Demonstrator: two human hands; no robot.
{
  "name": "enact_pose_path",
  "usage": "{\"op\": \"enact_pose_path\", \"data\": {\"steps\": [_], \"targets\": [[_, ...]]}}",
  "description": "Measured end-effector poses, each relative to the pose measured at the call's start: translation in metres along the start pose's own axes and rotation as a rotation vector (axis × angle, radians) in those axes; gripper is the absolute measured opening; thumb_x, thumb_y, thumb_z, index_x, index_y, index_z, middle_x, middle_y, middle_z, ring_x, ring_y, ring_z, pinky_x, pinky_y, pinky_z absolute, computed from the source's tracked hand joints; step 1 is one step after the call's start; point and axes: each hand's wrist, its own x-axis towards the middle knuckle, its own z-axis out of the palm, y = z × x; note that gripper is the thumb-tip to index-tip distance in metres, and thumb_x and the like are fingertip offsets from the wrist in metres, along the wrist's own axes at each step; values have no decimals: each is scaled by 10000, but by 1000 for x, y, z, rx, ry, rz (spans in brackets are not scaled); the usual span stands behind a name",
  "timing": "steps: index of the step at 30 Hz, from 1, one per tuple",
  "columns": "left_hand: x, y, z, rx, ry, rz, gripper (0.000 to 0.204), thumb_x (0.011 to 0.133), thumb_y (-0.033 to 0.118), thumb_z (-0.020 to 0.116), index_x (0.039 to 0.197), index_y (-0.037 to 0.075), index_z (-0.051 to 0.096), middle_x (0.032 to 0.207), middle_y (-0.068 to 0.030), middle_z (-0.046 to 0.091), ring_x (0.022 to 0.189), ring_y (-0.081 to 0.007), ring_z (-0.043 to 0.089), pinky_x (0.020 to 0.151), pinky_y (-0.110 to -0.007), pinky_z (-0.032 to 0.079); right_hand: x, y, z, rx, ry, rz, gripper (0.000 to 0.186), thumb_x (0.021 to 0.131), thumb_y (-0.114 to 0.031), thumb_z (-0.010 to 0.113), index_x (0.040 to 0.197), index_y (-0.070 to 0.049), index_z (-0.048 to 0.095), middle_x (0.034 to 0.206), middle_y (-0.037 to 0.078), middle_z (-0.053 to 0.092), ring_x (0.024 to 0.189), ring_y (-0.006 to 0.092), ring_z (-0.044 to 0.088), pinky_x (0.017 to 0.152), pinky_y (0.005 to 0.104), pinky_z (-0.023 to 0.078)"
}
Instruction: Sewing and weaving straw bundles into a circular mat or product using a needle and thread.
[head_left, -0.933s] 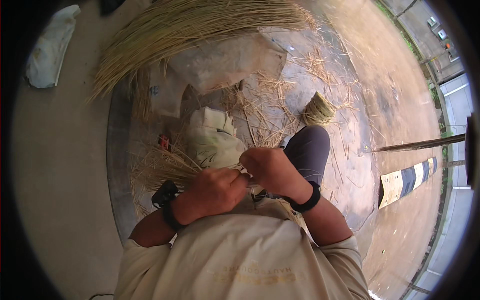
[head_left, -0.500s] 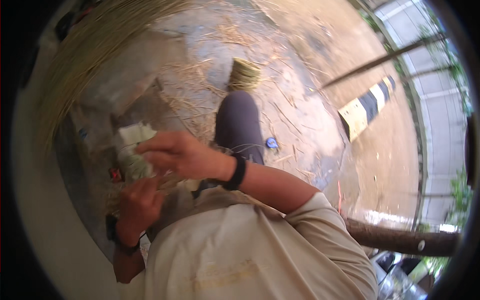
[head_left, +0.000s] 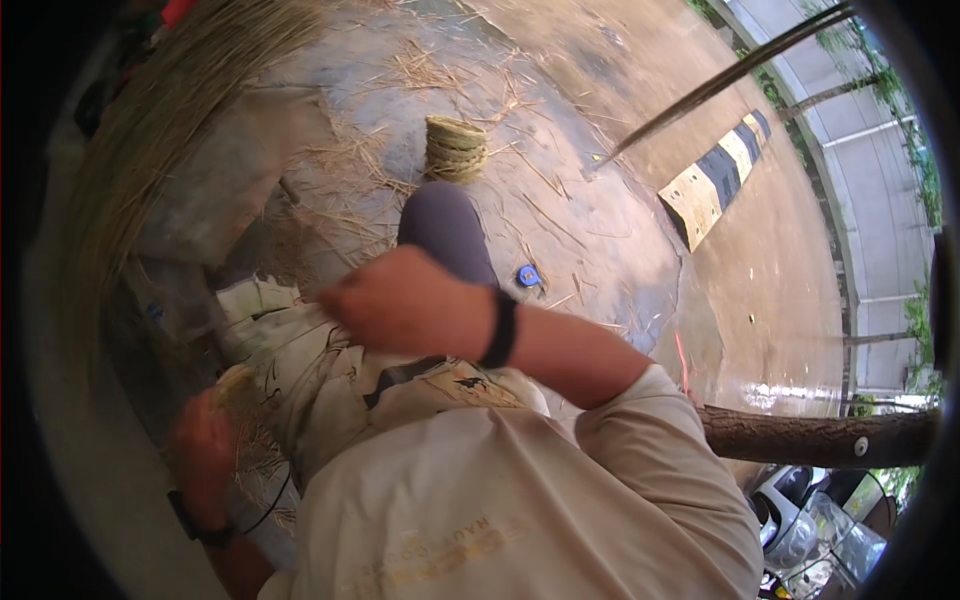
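Observation:
My left hand [head_left: 205, 440] is low at the left, blurred. Its fingers close round a small yellowish straw piece [head_left: 237, 384], whose shape is mostly hidden. In front of my chest, my right hand [head_left: 405, 300] is curled with the knuckles up. Motion smears it, and whatever its fingers may pinch is hidden. Under it a pale printed cloth [head_left: 310, 360] lies over my lap. Past my knee stands a short stack of round woven straw baskets [head_left: 456, 150], apart from both hands.
A large bundle of long dry straw [head_left: 180, 130] lies at the left. Loose stalks [head_left: 425, 70] litter the ground. A blue round object [head_left: 528, 275] lies beside my knee. A black-and-yellow-striped block [head_left: 715, 180], a slanting pole [head_left: 730, 75] and a log [head_left: 800, 436] are at the right.
My hands have come apart: the left moved down and left with the straw piece, the right slightly right. More of the lap cloth shows. The whole view has shifted a little.

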Motion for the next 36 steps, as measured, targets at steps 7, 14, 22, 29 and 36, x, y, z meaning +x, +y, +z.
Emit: {"op": "enact_pose_path", "data": {"steps": [7,14,22,29,36], "targets": [[-61,-129,-14,178,28,-383,290,1043,153,528,1276,4,615,1108,-252,670,1008,-461,654,842,-530,518,-149,184,-77,-438,560,564,132,1001,-190,626,1034,-98,715,845,183,704,791,408,696,662,484,548],[-122,-226,-11,296,46,-528,299,1044,157,549,1298,15,615,1136,-220,689,1034,-436,662,896,-481,537,-348,271,-138,-788,609,1337,372,1074,-441,454,1014,-137,659,927,222,733,902,474,689,742,590,519],[-31,-72,-20,-81,-39,-2,153,923,135,664,1040,51,715,922,-148,720,783,-358,688,705,-447,565,-226,213,-52,-317,635,744,231,1052,-185,550,1140,-86,739,1015,195,747,893,383,730,740,469,577],[48,67,-1,-369,-215,361,215,963,285,672,996,79,726,915,-165,713,859,-384,711,720,-476,555,1,-20,44,1063,-7,-49,538,1062,-352,608,1487,-26,554,1478,218,586,1367,297,573,1123,366,449],[38,56,19,-464,-286,309,244,979,330,675,1048,97,700,931,-172,708,876,-421,693,732,-486,546,-35,30,34,706,-668,97,510,1098,-365,561,1412,34,601,1143,111,727,1026,161,650,913,306,521]]}}
